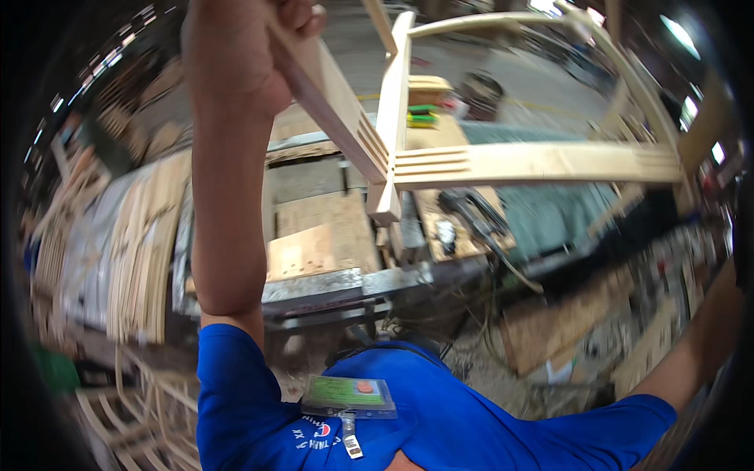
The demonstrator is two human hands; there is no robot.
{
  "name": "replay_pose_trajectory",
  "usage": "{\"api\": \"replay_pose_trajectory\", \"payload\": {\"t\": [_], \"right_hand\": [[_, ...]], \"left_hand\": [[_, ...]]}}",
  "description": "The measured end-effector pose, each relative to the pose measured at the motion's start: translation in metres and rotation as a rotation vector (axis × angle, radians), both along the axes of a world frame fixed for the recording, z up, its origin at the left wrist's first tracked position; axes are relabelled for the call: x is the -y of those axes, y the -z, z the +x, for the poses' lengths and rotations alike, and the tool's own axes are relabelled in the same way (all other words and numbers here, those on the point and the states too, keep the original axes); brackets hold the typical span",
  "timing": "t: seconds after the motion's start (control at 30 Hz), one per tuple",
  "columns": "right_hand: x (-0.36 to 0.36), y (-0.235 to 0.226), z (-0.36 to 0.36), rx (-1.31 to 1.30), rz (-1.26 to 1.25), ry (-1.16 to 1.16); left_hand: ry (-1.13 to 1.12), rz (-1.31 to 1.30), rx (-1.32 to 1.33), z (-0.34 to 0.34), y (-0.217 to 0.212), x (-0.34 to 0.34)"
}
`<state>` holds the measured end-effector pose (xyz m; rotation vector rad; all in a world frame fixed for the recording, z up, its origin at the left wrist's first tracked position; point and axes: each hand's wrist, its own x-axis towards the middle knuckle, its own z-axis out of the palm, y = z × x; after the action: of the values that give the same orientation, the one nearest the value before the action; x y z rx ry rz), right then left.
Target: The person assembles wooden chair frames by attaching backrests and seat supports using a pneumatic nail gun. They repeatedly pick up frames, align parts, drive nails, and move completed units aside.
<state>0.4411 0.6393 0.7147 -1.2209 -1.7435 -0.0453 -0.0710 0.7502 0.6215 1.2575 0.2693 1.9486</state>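
My left hand (243, 47) is at the upper left, its fingers curled over a rail of a pale wooden chair frame (534, 163). The frame is raised above the workbench and spreads across the upper right. Grooves are cut near the joint where two rails meet a post (393, 118). A curved rail (487, 22) runs along its far side. My right forearm reaches up to the right rim of the picture, where the hand passes out of sight.
Below the frame stands a workbench (314, 289) with wooden boards on it. A dark power tool (471, 212) with a cord lies on a board, and a green-and-yellow object (422, 117) sits farther back. Stacked wooden strips (141, 251) are at left; curved wooden parts (149, 416) are at lower left.
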Motion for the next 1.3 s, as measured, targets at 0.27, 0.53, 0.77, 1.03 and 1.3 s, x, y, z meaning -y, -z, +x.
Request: {"api": "replay_pose_trajectory", "payload": {"t": [0.27,0.53,0.77,1.03,1.3], "right_hand": [[0.054,0.147,-0.054,-0.077,0.873,0.710],[0.016,0.239,0.019,-1.112,0.613,0.320],[-0.034,0.277,0.148,-1.244,0.374,0.334],[-0.130,0.272,0.295,-1.278,0.174,0.368],[-0.315,0.343,0.353,-1.364,-0.264,0.240]], "left_hand": [[0.340,-0.210,0.089,0.169,0.034,-0.016],[0.652,-0.482,-0.005,0.325,0.107,-0.063],[0.696,-0.768,-0.012,0.456,0.180,-0.127],[0.645,-0.810,0.022,0.589,0.205,-0.229],[0.411,-0.486,-0.897,0.525,0.219,-0.310]]}}
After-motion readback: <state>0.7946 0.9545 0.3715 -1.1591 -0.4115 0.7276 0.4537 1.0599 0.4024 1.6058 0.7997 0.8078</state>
